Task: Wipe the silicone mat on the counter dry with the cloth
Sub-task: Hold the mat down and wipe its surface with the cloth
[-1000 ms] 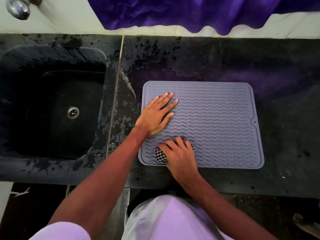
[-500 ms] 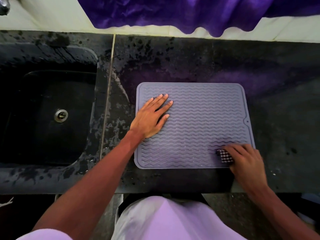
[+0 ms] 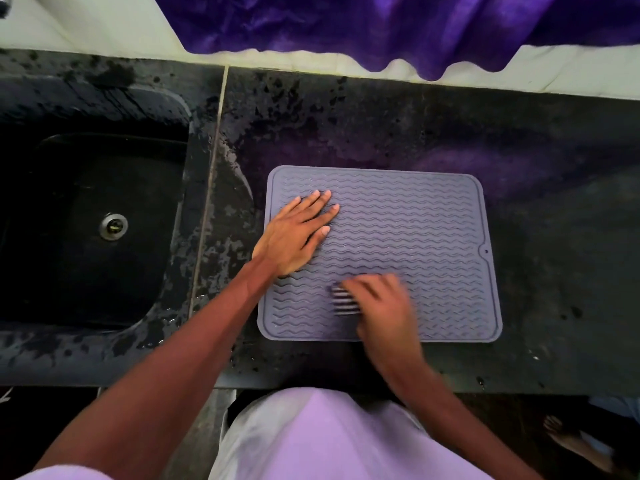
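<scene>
A grey silicone mat (image 3: 415, 230) with wavy ridges lies flat on the dark counter (image 3: 554, 168). My left hand (image 3: 294, 233) rests flat on the mat's left part, fingers straight and spread. My right hand (image 3: 384, 306), blurred by motion, covers a small black-and-white checked cloth (image 3: 343, 301) on the mat's near-middle strip. Only the cloth's left end shows beyond the fingers, and the blur hides how the fingers lie on it.
A black sink (image 3: 93, 216) with a metal drain (image 3: 113, 226) is set into the counter to the left. Water patches lie on the counter between sink and mat. A purple curtain (image 3: 381, 26) hangs over the back wall. A bare foot (image 3: 568, 436) shows at the lower right.
My right hand swept the cloth from the mat's near left to its near right corner, then back leftward to the near middle. My left hand stayed put on the mat.
</scene>
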